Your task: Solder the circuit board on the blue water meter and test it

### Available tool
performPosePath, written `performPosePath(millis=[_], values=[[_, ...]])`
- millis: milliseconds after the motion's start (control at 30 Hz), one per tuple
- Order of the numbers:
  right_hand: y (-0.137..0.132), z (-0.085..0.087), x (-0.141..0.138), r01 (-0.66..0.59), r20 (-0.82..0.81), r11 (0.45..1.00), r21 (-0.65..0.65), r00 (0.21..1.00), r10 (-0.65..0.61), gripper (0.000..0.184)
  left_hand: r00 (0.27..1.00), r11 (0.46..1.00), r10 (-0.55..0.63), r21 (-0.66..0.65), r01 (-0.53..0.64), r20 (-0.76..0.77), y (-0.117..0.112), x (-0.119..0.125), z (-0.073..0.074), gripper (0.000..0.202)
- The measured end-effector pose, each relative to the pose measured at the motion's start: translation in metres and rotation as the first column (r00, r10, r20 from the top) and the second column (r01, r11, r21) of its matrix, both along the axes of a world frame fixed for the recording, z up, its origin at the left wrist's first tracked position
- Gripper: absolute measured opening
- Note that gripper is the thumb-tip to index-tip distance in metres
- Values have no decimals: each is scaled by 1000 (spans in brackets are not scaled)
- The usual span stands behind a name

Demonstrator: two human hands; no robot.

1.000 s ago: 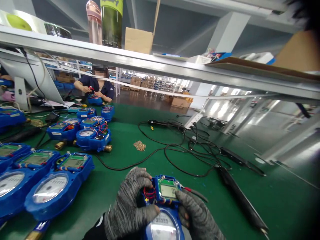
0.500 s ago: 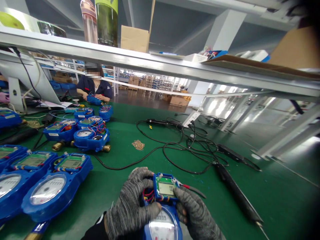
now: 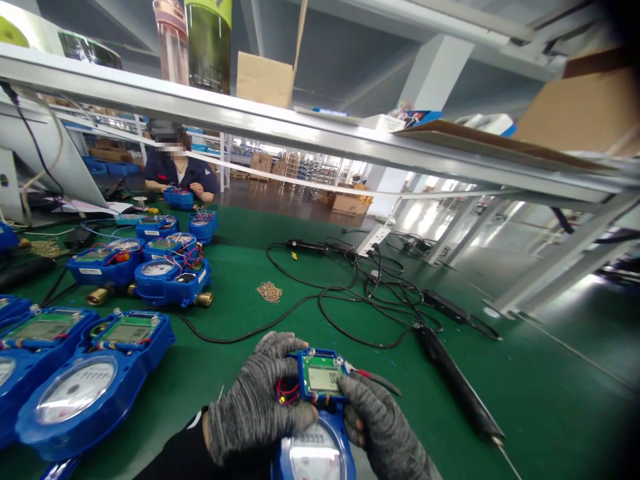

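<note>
Between my gloved hands is a blue water meter (image 3: pixel 283 460) with a round clear dial and a small LCD board (image 3: pixel 323 377) in its upper housing. My left hand (image 3: pixel 260 393) closes round the meter's left side, thumb over the top of the dial, beside red wires (image 3: pixel 287 392). On the right, my right hand (image 3: pixel 383 417) grips the housing edge, its thumb at the corner of the display. Behind that hand lies a red-and-black hand tool (image 3: pixel 375 379), partly hidden. To the left stand similar blue meters (image 3: pixel 100 387) with displays fitted.
A pile of small brass screws (image 3: pixel 269 291) lies on the green mat. Black cables (image 3: pixel 345 293) run to a power strip (image 3: pixel 373 241). A black-handled electric screwdriver (image 3: pixel 457 383) lies right. More wired meters (image 3: pixel 173 280) stand left; a co-worker (image 3: pixel 177 170) sits beyond. A shelf (image 3: pixel 300 127) crosses overhead.
The view has shifted slightly, so the bench items sit further left. Both hands keep their hold on the meter. The co-worker's hand has lifted a little from their meter.
</note>
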State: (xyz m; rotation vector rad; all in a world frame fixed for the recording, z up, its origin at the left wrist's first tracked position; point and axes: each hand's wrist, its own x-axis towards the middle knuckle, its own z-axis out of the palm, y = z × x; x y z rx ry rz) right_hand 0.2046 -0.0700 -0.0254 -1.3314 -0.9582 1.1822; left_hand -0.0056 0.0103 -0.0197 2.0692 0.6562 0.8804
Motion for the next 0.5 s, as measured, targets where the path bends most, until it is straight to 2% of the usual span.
performPosePath(millis=[100,267,400,500], values=[[-2,6,-3,-19,-3,999,27,1000,20,69,996,993,71,-97,-65,55,-6,3,-3,46],[2,6,-4,40,-43,999,11,998,-40,61,974,956,179,-258,-139,138,-17,11,-7,40],[3,7,-5,30,-26,999,-34,999,-31,69,945,930,211,-350,-115,251,-20,17,-12,42],[3,4,-3,9,-32,998,-55,999,-11,73,938,920,207,-382,-90,277,-19,21,-16,41]])
